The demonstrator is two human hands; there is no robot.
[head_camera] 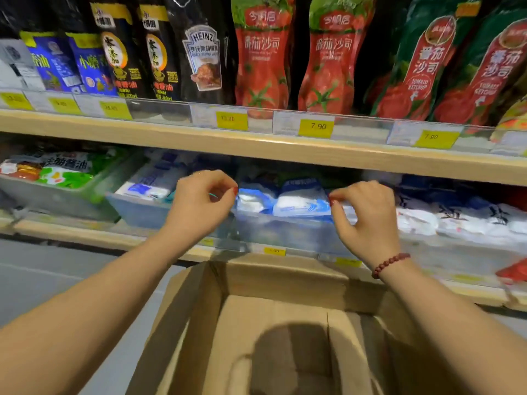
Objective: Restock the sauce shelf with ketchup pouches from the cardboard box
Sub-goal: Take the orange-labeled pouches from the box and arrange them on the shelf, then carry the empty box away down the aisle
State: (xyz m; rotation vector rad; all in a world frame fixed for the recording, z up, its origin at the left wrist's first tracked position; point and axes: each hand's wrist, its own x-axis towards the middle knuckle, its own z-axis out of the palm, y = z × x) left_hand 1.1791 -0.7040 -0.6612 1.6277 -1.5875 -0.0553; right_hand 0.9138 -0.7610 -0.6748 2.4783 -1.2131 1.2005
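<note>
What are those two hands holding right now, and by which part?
Cannot tell. Left hand and right hand hover, fingers curled, at the blue-white pouches in the clear bin; no grip clearly shows.

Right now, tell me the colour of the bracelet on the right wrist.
The bracelet is dark red beads; head view shows it best.

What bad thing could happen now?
The brown cardboard box looks empty inside, so there may be nothing left to restock. The left hand and right hand hover by blue-and-white pouches in a clear plastic bin, below the red tomato ketchup pouches; a snag could tug the blue ones out.
</note>
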